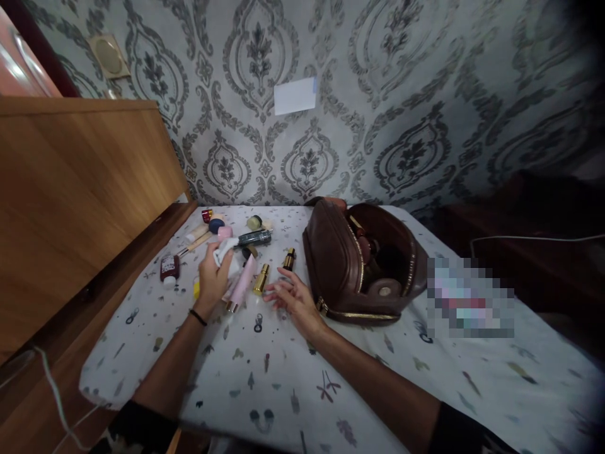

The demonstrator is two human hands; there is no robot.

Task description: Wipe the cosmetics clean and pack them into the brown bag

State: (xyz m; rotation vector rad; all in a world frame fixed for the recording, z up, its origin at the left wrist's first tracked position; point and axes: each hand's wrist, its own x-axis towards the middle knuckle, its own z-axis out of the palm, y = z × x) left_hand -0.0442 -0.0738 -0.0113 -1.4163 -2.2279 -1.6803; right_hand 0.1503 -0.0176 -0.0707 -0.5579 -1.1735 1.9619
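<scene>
My left hand point(213, 277) is closed around a white cloth-like item point(225, 249) among the cosmetics. Just right of it lies a pink tube point(243, 284) with a gold end. My right hand point(295, 302) has its fingers apart, close to a gold lipstick tube point(261, 279); whether they touch is unclear. Behind that hand stands a black and gold tube point(289, 259). An open brown bag point(335, 252) sits to the right, with a round compact point(385, 289) and other items inside. A dark green case point(255, 238) lies behind the pink tube.
A dark red bottle point(169, 269) with a white cap, brushes point(195, 243) and a navy round item point(216, 226) lie at the table's left. A wooden cabinet point(85, 208) borders that side. Behind is the patterned wall point(307, 151). A blurred item point(470, 299) lies right of the bag.
</scene>
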